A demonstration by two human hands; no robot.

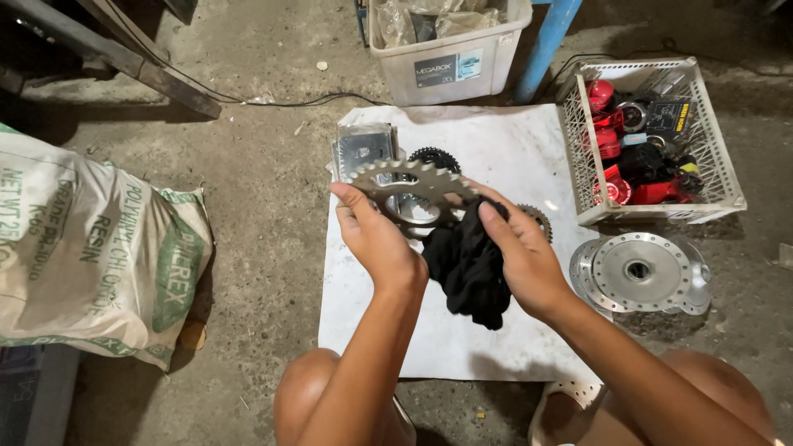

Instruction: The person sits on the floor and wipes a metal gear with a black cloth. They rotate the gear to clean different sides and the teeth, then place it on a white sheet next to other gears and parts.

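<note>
A white sheet [487, 157] covers the concrete floor [264, 206], keeping parts off the grit; the left hand [376, 239] has its fingers clamped on a toothed sprocket's [410, 183] rim, raised above the sheet; the right hand [520, 256] presses a black rag [471, 268] against it, fingers closed on both; a white basket [719, 194] sits near.

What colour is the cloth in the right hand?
Black; the cloth hangs from the right hand, clearest in the head view.
</note>
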